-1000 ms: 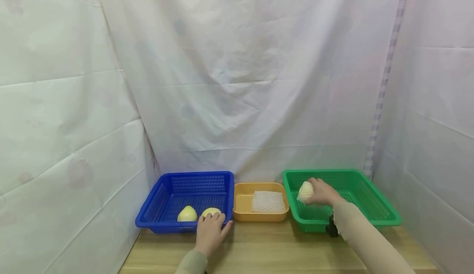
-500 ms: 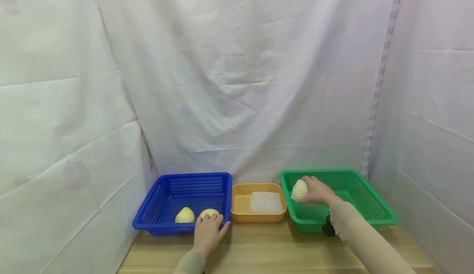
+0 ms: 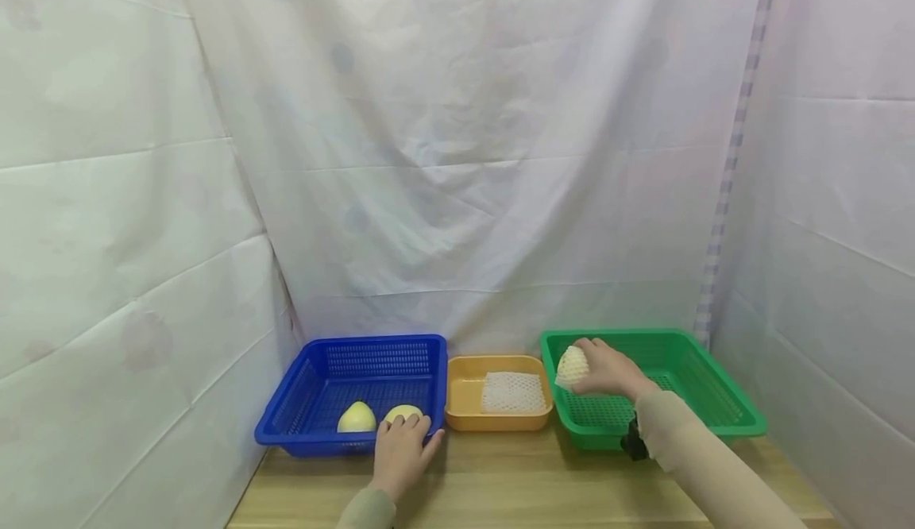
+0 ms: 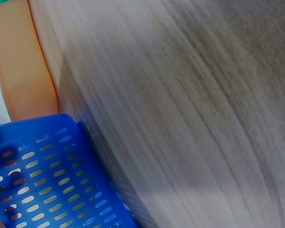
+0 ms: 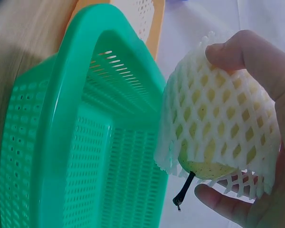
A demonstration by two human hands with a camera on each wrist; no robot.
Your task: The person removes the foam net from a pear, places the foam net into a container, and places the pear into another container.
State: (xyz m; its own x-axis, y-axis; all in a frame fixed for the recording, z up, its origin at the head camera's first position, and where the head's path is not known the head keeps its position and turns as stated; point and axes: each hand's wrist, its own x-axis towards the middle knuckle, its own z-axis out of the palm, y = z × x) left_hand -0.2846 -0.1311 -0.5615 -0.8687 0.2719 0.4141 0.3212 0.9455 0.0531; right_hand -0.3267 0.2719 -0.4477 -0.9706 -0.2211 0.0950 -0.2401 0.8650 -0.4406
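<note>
In the right wrist view my right hand (image 5: 270, 99) grips a pale yellow-green pear (image 5: 204, 170) wrapped in a white foam net (image 5: 213, 109). The pear's dark stem points down out of the net's open end. The head view places this hand over the left part of the green basket (image 3: 658, 439). My left hand (image 3: 402, 445) lies over the front rim of the blue basket (image 3: 322, 440), fingers on a pear (image 3: 403, 412) and thumb spread aside. Its fingertips are partly hidden. A second pear (image 3: 357, 418) sits to its left.
Between the two baskets stands a shallow orange tray (image 3: 465, 420) with flat white foam nets (image 3: 513, 392) in it. All three containers are on a wooden table (image 3: 500, 481). White curtains (image 3: 457, 156) hang behind and at both sides.
My right hand, with the netted pear, has shifted slightly left above the green basket. The left hand stays at the blue basket's rim. The head view has moved a little.
</note>
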